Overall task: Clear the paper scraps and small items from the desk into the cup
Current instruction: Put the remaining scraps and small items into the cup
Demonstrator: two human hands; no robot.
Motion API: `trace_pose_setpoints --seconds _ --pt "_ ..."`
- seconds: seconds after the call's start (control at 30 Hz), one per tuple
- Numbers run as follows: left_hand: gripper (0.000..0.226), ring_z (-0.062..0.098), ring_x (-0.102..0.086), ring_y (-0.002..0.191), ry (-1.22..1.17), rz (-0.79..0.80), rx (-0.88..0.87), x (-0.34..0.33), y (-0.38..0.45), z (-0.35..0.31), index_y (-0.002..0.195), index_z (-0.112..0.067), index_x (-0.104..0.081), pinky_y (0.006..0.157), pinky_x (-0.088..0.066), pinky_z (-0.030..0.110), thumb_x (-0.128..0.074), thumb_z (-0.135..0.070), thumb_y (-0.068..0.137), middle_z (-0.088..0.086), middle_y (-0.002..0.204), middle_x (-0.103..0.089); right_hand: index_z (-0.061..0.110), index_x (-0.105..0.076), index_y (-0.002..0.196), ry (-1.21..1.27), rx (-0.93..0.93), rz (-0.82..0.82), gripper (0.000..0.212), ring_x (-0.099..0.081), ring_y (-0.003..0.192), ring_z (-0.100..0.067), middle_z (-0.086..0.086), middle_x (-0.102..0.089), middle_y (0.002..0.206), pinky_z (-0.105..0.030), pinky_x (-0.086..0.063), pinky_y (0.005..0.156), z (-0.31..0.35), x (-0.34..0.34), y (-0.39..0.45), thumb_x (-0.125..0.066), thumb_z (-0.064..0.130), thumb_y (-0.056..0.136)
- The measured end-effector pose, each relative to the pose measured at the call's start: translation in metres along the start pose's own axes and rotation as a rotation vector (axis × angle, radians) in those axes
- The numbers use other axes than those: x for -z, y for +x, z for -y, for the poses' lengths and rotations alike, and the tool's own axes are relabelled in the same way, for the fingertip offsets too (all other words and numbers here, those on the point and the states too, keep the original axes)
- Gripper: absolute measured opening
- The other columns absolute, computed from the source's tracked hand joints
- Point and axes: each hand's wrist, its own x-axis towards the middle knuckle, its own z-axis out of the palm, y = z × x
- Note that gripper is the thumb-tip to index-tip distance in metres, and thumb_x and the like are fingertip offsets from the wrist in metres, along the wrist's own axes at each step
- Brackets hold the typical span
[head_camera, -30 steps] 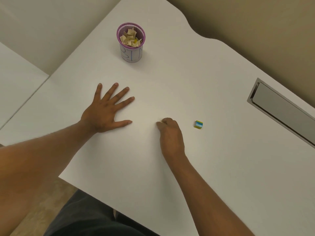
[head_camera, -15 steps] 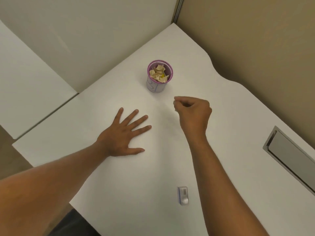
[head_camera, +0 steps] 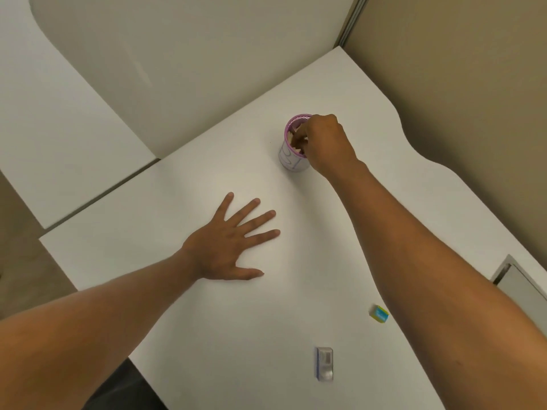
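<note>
A purple-rimmed cup (head_camera: 291, 161) with blue markings stands at the far middle of the white desk (head_camera: 192, 184), holding several tan paper scraps. My right hand (head_camera: 324, 140) hovers over its mouth, fingertips pinched together on a tan scrap just inside the rim and covering most of the opening. Flat on the desk, nearer to me and left of the cup, my left hand (head_camera: 228, 247) rests with its fingers spread and nothing in it. A small blue and yellow block (head_camera: 379, 313) lies beside my right forearm. A small grey and clear clip-like item (head_camera: 324, 363) lies near the front edge.
A grey cable hatch (head_camera: 518, 287) is set into the desk at the right edge. Partition walls close off the far side and the right. A second white desktop (head_camera: 59, 128) adjoins on the left across a narrow gap.
My right hand rose from the desk with its fingers pinched and travelled to the cup, now sitting over its mouth. The left hand stayed flat. My view tilted up and back.
</note>
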Motion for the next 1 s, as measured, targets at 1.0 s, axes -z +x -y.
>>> trace_pose_setpoints --seconds 1.0 --pt "0.091 0.034 -0.012 0.171 0.017 -0.009 0.005 0.004 0.000 -0.005 0.172 -0.040 -0.022 0.131 -0.005 0.075 -0.029 -0.089 0.096 -0.004 0.184 -0.015 0.031 -0.054 0.139 0.501 -0.743 0.061 0.064 -0.056 0.117 -0.013 0.010 -0.050 0.125 -0.033 -0.054 0.094 -0.006 -0.142 -0.377 -0.081 0.044 0.082"
